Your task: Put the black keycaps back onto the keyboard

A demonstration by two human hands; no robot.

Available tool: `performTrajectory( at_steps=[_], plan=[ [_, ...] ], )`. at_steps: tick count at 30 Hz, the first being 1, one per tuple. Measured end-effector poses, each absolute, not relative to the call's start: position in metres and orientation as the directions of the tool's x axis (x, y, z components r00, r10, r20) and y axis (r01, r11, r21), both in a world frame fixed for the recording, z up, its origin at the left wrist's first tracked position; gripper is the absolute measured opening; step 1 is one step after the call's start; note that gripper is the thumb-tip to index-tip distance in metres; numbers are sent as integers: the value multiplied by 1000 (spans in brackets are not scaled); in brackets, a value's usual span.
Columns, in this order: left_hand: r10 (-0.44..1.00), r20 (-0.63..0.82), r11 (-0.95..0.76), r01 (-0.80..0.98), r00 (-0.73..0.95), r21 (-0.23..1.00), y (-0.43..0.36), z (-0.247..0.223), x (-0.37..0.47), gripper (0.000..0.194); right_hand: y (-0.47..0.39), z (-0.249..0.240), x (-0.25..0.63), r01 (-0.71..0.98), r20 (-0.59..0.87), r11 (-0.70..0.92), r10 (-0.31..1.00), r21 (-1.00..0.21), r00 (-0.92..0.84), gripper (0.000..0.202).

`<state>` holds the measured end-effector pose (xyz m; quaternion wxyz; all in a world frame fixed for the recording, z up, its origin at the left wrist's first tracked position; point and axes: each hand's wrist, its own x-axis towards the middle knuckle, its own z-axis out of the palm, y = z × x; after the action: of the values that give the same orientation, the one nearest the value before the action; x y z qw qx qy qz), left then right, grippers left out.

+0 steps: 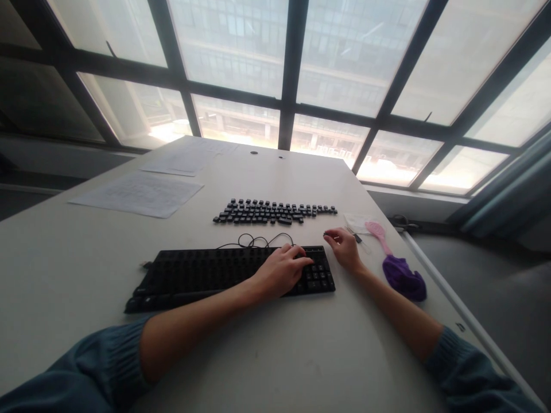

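A black keyboard (pixel 193 272) lies on the white table, with bare key positions over its left and middle parts and keycaps in place on the number pad at its right end. My left hand (pixel 284 267) rests over the keyboard beside the number pad, fingers bent and somewhat apart, with the fingertips touching the keys. Just past the keyboard's right corner, my right hand (pixel 342 246) is raised in a pinch on a small dark piece that looks like a keycap (pixel 325 234). Several loose black keycaps (pixel 262 212) lie in rows beyond the keyboard.
A thin black cable (pixel 253 240) loops behind the keyboard. On the right lie a small dark-ended tool (pixel 357 237), a pink brush (pixel 376 230) and a purple cloth (pixel 402 275). Paper sheets (pixel 142 194) lie at the left; the table's right edge (pixel 451 298) runs past the cloth.
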<state>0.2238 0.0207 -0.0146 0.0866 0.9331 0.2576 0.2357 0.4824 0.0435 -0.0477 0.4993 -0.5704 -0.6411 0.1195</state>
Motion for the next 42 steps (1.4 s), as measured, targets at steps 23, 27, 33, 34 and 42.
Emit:
performTrajectory(
  at_steps=[23, 27, 33, 34, 42],
  plan=[
    [510, 418, -860, 428, 752, 280, 22, -18, 224, 36, -10, -31, 460, 514, 588, 599, 781, -613, -209, 8],
    [509, 423, -860, 426, 750, 279, 22, -17, 224, 37, -11, -30, 461, 500, 557, 593, 795, -632, -240, 10],
    [516, 417, -856, 434, 749, 281, 22, -17, 224, 36, -12, -31, 461, 486, 512, 497, 851, -719, -114, 10],
    [517, 415, -855, 434, 748, 283, 22, -17, 224, 37, -12, -31, 461, 487, 510, 480, 856, -730, -79, 9],
    [512, 428, -859, 428, 745, 281, 23, -20, 224, 37, -12, -29, 459, 465, 538, 530, 833, -709, -130, 12]
  ],
)
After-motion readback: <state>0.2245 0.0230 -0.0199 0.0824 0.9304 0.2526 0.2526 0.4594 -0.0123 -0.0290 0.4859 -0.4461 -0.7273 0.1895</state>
